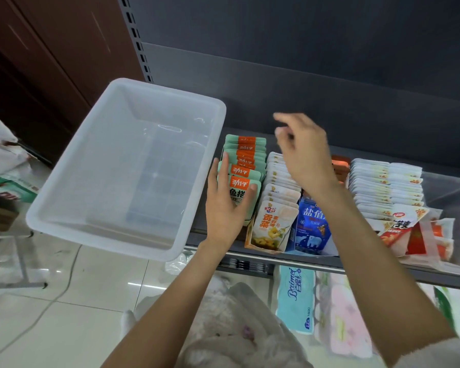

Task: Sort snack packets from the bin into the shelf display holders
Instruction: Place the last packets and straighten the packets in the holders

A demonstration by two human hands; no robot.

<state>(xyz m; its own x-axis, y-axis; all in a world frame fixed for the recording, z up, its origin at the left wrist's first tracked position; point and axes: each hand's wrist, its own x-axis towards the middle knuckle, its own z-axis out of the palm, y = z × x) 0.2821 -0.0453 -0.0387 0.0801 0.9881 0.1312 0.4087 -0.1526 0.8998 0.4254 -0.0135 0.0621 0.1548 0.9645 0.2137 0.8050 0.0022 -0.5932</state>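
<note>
A translucent white bin [64,208] rests on the shelf's left end, with no packets showing inside. To its right stands a row of green-and-orange packets [246,152]; my left hand [224,205] clasps the front packets of that row, thumb on the right side. Beside it are a row of white-and-yellow packets [272,224], a blue packet [312,224], and a long white row [383,184]. My right hand [303,152] hovers above the middle rows, blurred, fingers loosely curled and holding nothing.
The grey shelf [316,102] has a dark back panel. Loose red-and-white packets [409,229] lie at the right front. Below the shelf are tissue packs [296,298] and plastic bags. A tiled floor with a cable lies at the left.
</note>
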